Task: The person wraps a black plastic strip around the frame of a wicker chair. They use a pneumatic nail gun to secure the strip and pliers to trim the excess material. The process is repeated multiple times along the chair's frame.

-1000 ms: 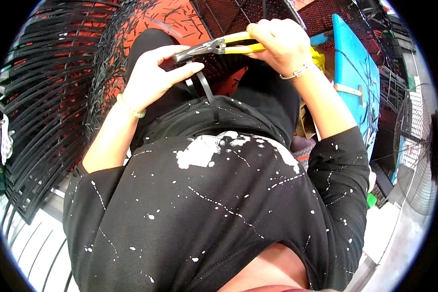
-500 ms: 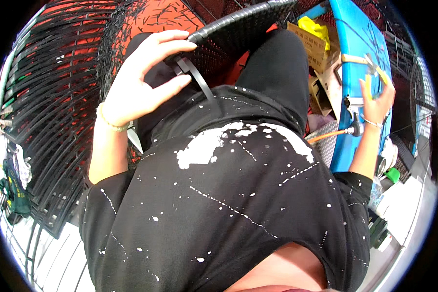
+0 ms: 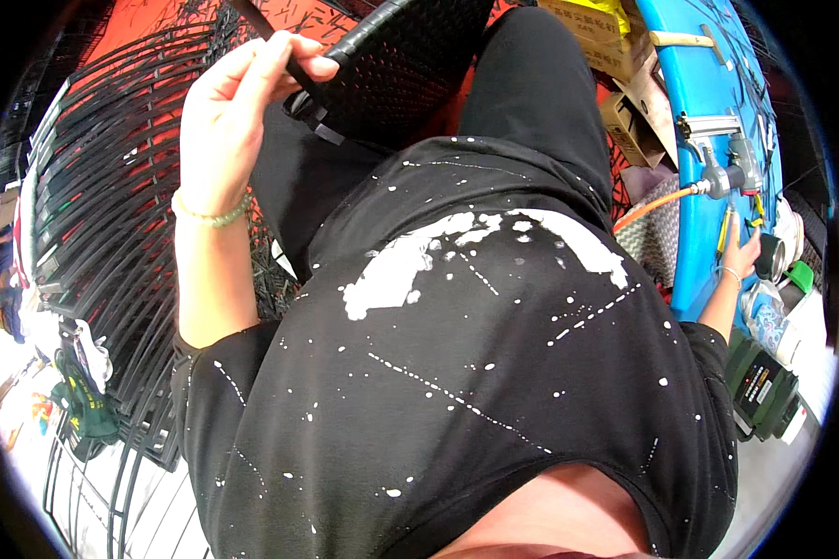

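Note:
My left hand point(image 3: 228, 126) is raised over my left thigh, its thumb and fingers pinching a flat black strip point(image 3: 300, 76). One end of the strip rises past the fingertips. Its lower end reaches the edge of a black woven panel point(image 3: 405, 79), which leans across my lap between the knees. Out at the right, my right hand point(image 3: 738, 259) is low at the blue work surface point(image 3: 694, 247), fingers around a tool with yellow handles point(image 3: 724, 230), seemingly pliers or cutters. The jaws are too small to make out.
On the blue surface lie a wooden-handled hammer point(image 3: 679, 39) and an air-powered gun point(image 3: 722, 172) with an orange hose point(image 3: 657, 207). Cardboard boxes point(image 3: 629, 130) stand beside my right knee. Curved black woven frames point(image 3: 112, 186) rise at left. A dark green case point(image 3: 763, 387) sits at lower right.
My left hand has closed on the black strip, whose end now points upward instead of hanging over my lap. My right hand has moved nearer my body along the blue surface with the yellow-handled tool.

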Available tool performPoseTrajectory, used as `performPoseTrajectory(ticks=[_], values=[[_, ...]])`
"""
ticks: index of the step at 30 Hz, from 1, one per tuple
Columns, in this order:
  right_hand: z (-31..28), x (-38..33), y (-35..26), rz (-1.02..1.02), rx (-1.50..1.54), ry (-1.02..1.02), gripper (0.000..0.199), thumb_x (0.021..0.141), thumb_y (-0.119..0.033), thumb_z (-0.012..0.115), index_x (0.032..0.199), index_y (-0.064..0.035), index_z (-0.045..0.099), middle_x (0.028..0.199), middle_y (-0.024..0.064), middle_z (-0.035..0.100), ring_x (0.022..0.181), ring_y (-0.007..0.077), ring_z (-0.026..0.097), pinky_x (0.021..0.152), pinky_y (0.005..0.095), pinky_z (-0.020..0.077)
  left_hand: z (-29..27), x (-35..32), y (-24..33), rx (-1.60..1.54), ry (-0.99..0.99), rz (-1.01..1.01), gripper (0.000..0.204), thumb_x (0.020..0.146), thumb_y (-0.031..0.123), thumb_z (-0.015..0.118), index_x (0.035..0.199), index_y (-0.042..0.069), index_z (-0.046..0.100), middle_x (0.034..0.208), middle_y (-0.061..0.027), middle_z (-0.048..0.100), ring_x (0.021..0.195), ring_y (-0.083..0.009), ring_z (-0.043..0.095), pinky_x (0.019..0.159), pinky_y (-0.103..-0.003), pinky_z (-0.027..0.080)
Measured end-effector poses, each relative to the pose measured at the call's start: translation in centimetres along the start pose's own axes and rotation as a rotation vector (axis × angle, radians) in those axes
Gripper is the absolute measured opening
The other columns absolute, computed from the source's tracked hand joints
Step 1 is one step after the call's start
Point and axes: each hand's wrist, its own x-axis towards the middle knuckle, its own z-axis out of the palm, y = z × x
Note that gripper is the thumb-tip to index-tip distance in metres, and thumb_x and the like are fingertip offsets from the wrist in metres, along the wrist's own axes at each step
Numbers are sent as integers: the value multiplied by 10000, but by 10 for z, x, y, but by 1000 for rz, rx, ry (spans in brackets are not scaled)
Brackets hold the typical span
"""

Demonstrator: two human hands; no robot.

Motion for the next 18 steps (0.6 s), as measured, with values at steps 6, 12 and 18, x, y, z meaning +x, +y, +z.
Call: performPoseTrajectory(ticks=[6,12,18], values=[[-82,55,-212,-550,539,316,499,795,-371,714,1147,-30,622,1158,166,600,1100,306,548,978,372,391,-8,10,-12,-218,-26,-79,347,1008,266,391,905,2,592,803,-91,648,830,-220,664,790,-308,504],[-200,-43,-490,-1315,1310,115,172,823,-126,640,976,-47,642,912,107,634,820,250,622,732,336,493,3,14,-9,-240,-18,-2,345,1014,249,361,805,30,526,675,-51,536,696,-187,609,697,-305,476],[-240,-110,-595,-1506,890,-432,292,857,-258,473,734,-86,674,747,153,661,693,335,639,658,429,501,13,18,-4,-397,-40,-77,353,1001,243,383,722,50,481,574,-3,381,504,-128,412,552,-275,384]])
